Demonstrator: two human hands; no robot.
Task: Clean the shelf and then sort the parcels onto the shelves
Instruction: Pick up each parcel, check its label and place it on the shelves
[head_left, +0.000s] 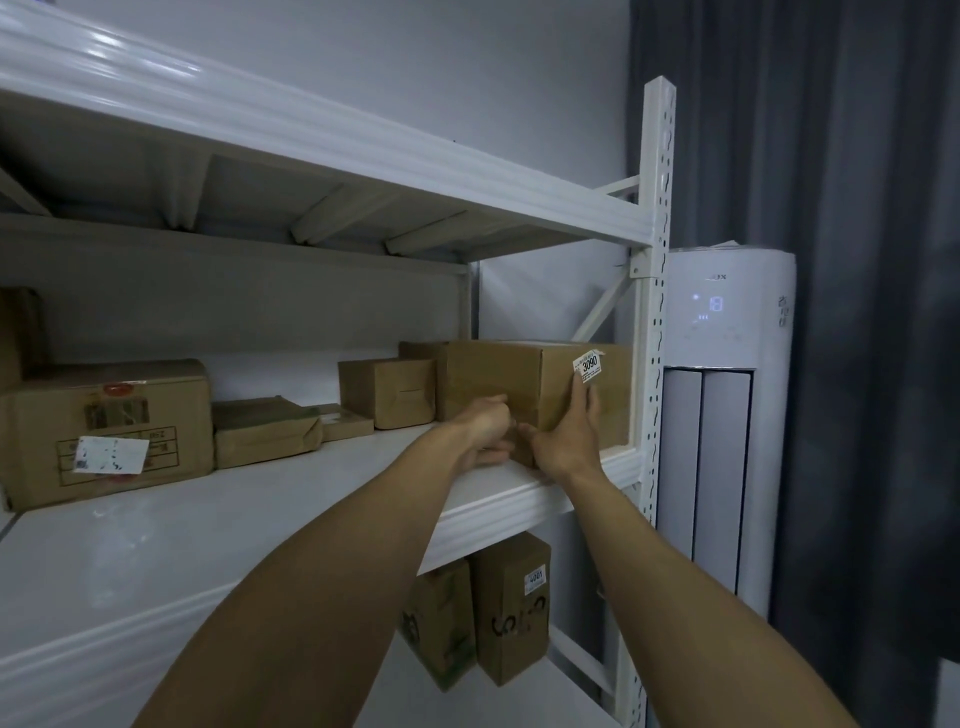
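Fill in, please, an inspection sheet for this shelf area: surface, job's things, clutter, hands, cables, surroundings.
Surface: white middle shelf, glossy, carrying parcels.
Job's things: box labelled 3090 at the shelf's right end; more brown parcels along the back; two upright boxes on the shelf below, one labelled 4001.
Clutter: nothing seen.
Hands: right hand flat against that box's front; left hand curled at its lower front edge, grip unclear.
Cables: nothing seen.
Surroundings: white standing air conditioner at right, dark curtain behind it.
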